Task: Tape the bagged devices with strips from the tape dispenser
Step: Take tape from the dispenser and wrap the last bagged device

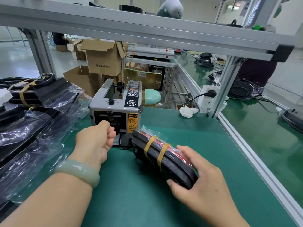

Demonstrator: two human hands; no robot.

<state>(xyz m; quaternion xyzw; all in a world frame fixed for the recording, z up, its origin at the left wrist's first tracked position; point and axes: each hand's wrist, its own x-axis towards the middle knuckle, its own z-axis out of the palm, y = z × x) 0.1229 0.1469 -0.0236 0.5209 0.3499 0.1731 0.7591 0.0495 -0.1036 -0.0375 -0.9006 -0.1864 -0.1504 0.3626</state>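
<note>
A grey tape dispenser (117,102) stands on the green mat (180,128) ahead of me. My left hand (100,141) reaches to its front outlet with fingers and thumb curled together in a pinch on the tape strip, which the fingers mostly hide. My right hand (201,182) grips the near end of a black and red bagged device (165,158). The device lies tilted on the mat just right of the dispenser and carries two tan tape bands across it.
Several more bagged devices (32,115) are piled at the left. A crumpled tissue (188,111) and a power strip (208,95) sit by the aluminium frame post (224,89) at the right. Cardboard boxes (103,59) stand behind the bench.
</note>
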